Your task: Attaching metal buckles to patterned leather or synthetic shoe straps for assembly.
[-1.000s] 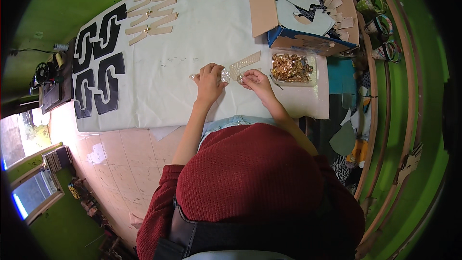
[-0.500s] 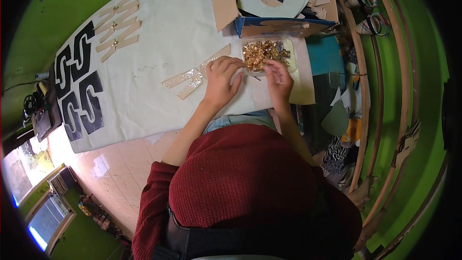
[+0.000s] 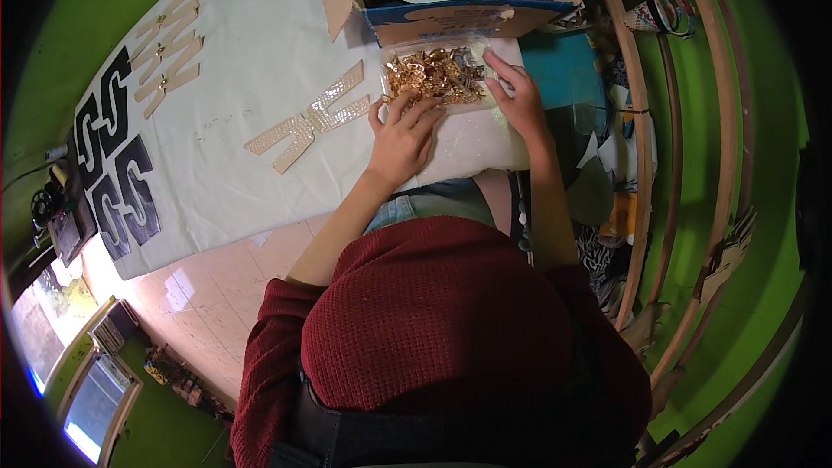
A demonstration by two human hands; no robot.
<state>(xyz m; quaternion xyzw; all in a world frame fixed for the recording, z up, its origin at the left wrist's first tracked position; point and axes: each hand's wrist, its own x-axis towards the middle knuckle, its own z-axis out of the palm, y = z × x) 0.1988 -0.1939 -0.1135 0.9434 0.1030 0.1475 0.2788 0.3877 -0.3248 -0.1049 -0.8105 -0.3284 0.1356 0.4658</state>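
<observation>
A clear plastic tray [image 3: 469, 106] full of shiny gold-coloured metal pieces [image 3: 431, 72] stands on the table. My left hand [image 3: 401, 136] lies across its near left edge, fingers spread and slightly bent, the tips at the gold pieces; nothing shows in its grip. At the tray's right end my right hand [image 3: 519, 102] has its thumb and fingers apart, touching or close to the rim. Left of the tray, two beige textured forked pieces [image 3: 340, 111] lie joined end to end, with neither hand on them.
A cardboard box [image 3: 451, 26] of cut scraps stands behind the tray. Several beige pieces with gold fittings [image 3: 159, 50] and black S-shaped pieces [image 3: 134, 195] lie on the pale table cover [image 3: 234, 182] at left. Wooden rails [image 3: 637, 121] run along the right.
My view has shifted right. The left hand has left the beige pieces and moved right onto the tray's edge. The right hand has moved from the tray's front to its right end.
</observation>
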